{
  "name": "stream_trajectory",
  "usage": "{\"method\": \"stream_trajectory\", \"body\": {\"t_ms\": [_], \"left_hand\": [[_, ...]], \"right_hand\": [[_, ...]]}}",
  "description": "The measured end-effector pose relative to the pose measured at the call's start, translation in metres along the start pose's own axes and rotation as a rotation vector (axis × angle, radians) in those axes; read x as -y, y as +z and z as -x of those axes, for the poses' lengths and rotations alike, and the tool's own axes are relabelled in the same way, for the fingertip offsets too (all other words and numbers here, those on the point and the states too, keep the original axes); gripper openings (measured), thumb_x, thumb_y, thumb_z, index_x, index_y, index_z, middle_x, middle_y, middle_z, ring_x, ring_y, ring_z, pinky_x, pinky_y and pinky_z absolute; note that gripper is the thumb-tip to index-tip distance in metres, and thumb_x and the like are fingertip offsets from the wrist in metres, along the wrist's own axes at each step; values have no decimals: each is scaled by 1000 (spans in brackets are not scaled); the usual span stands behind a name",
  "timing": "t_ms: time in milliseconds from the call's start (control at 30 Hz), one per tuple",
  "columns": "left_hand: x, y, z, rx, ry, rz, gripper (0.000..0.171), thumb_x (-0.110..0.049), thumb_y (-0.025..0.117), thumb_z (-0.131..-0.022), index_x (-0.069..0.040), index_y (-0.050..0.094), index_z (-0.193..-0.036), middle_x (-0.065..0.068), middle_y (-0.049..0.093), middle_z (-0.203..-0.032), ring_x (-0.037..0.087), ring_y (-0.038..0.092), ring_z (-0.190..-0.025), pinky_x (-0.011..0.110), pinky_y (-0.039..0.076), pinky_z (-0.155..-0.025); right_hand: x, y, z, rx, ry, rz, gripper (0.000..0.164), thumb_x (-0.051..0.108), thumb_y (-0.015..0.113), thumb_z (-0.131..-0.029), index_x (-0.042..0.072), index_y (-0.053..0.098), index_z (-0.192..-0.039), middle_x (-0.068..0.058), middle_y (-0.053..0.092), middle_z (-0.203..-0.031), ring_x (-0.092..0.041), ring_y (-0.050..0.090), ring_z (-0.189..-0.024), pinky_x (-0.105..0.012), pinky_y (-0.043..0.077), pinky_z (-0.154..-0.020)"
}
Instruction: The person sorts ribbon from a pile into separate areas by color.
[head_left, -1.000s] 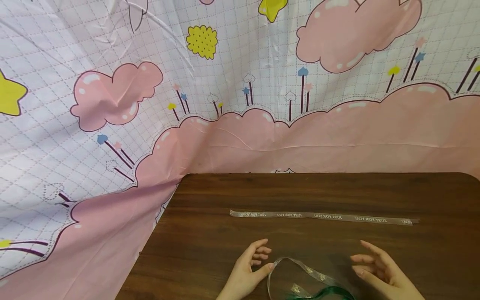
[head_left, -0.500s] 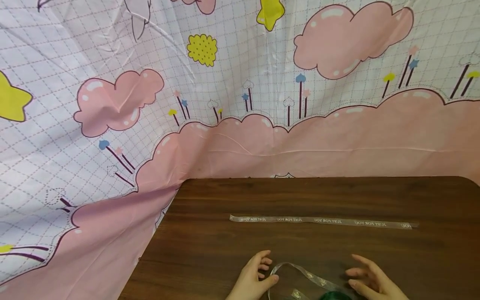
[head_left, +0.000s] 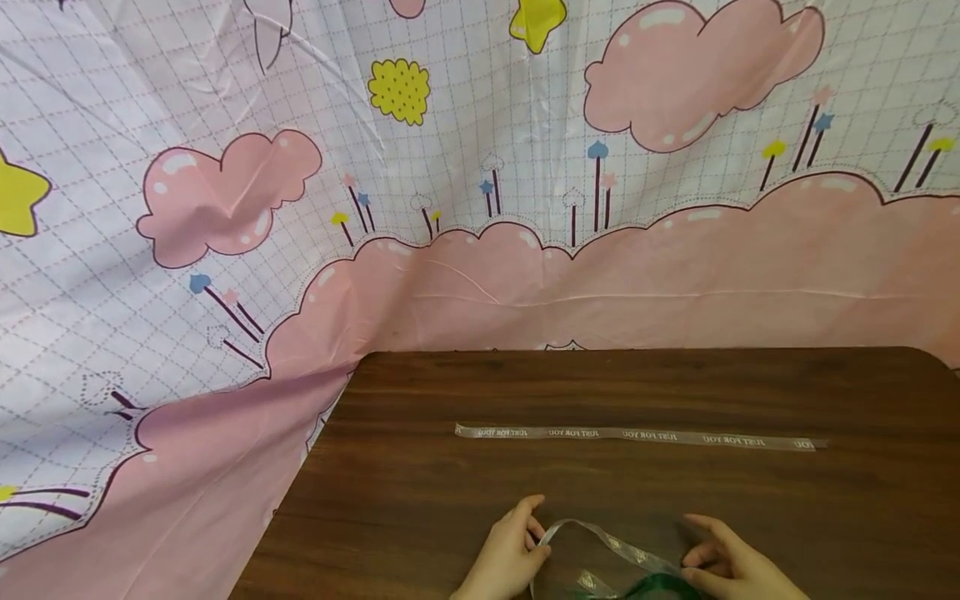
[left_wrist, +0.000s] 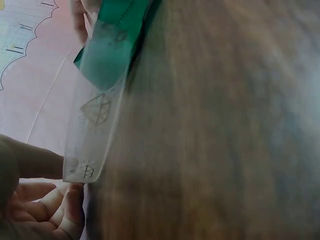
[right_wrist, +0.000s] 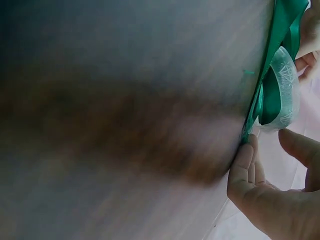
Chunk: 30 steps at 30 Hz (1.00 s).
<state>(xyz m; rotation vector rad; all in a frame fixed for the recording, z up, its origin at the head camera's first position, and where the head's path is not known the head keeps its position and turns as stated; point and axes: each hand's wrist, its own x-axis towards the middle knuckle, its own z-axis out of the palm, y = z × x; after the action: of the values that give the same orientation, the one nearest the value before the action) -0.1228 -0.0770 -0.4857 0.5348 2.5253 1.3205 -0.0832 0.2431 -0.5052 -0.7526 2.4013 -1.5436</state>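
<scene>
A sheer whitish ribbon (head_left: 628,551) with small printed emblems curves in a raised loop between the hands. My left hand (head_left: 506,550) pinches the left side of this loop between thumb and fingers; the left wrist view shows the sheer ribbon (left_wrist: 95,130) running up from the fingertips. Behind it lies a green ribbon (head_left: 660,583), partly cut off by the frame's lower edge. My right hand (head_left: 731,562) is beside the ribbons' right end. In the right wrist view, its thumb stands apart from its fingers, whose tips touch the table close to the green ribbon (right_wrist: 285,25).
Farther back on the dark wooden table (head_left: 420,492), a sheer ribbon strip printed "JUST FOR YOU" (head_left: 652,436) lies stretched flat, its lettering mirrored. A white and pink cloud-patterned cloth (head_left: 465,283) hangs behind the table and along its left side.
My right hand has moved left, closer to the ribbons. My left thumb and fingers have come together on the sheer ribbon. The head view has shifted slightly; the flat strip stays put.
</scene>
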Motion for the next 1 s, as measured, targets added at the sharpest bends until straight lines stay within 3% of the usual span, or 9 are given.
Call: {"method": "stream_trajectory", "body": {"t_ms": [133, 433, 467, 633, 667, 700, 767, 867, 1000], "left_hand": [[-2, 1, -1, -9, 30, -16, 51, 4, 60, -84, 3, 42, -131, 0, 59, -83, -6, 44, -62, 12, 42, -56], [-7, -3, -2, -1, 48, 63, 50, 4, 56, -86, 2, 40, -134, 4, 57, -91, -5, 53, -72, 11, 46, -63], [-7, -4, -1, 10, 40, 94, 51, 3, 56, -86, 2, 39, -134, 5, 57, -94, -5, 53, -72, 11, 46, -62], [-8, -11, -1, 121, -31, 265, 53, -6, 59, -88, -1, 37, -136, 7, 56, -105, 1, 57, -70, 14, 49, -63], [-8, -12, -1, 150, -45, 297, 54, -10, 60, -88, -1, 37, -136, 6, 57, -105, 2, 56, -71, 15, 48, -64], [-8, -14, 0, 180, -56, 330, 55, -14, 61, -89, -1, 37, -136, 6, 58, -104, 4, 56, -71, 16, 49, -66], [-9, -17, 1, 230, -69, 382, 56, -19, 63, -89, -1, 37, -136, 4, 60, -99, 6, 55, -73, 18, 48, -70], [-11, -21, 2, 273, -88, 452, 57, -25, 64, -88, -2, 39, -135, 1, 62, -94, 8, 53, -77, 21, 45, -72], [-14, -26, 1, 264, -81, 478, 52, -29, 60, -91, -5, 43, -133, 0, 62, -91, 9, 49, -72, 20, 41, -65]], "right_hand": [[12, 1, -3, 11, 45, 48, 53, 2, 54, -91, -23, 20, -125, -6, 62, -87, 7, 54, -73, -13, 48, -63], [20, -3, -3, 87, 80, -52, 52, 2, 53, -91, -24, 22, -124, 1, 60, -85, 4, 55, -76, -12, 46, -68], [19, -3, -4, 93, 60, -88, 48, 0, 52, -91, -16, 27, -129, 2, 60, -85, 4, 55, -77, -11, 46, -70], [17, -9, -5, 112, 104, -264, 50, 0, 44, -95, -16, 18, -134, 3, 55, -90, -1, 52, -82, -14, 45, -73], [17, -11, -5, 112, 124, -305, 48, 0, 43, -95, -8, 21, -137, 3, 54, -90, -2, 52, -82, -15, 46, -73], [18, -12, -5, 106, 147, -326, 50, 1, 42, -95, -17, 15, -133, 3, 54, -90, -2, 51, -82, -17, 46, -72], [19, -15, -4, 99, 150, -370, 47, -1, 42, -94, -7, 20, -136, 3, 54, -92, -3, 51, -81, -19, 48, -71], [22, -20, -3, 86, 162, -377, 46, 0, 41, -95, 26, 33, -133, 5, 57, -97, -2, 55, -85, -19, 49, -73], [26, -28, -2, 58, 167, -333, 53, 3, 39, -98, 50, 35, -121, 12, 62, -103, 1, 57, -94, -19, 49, -75]]}}
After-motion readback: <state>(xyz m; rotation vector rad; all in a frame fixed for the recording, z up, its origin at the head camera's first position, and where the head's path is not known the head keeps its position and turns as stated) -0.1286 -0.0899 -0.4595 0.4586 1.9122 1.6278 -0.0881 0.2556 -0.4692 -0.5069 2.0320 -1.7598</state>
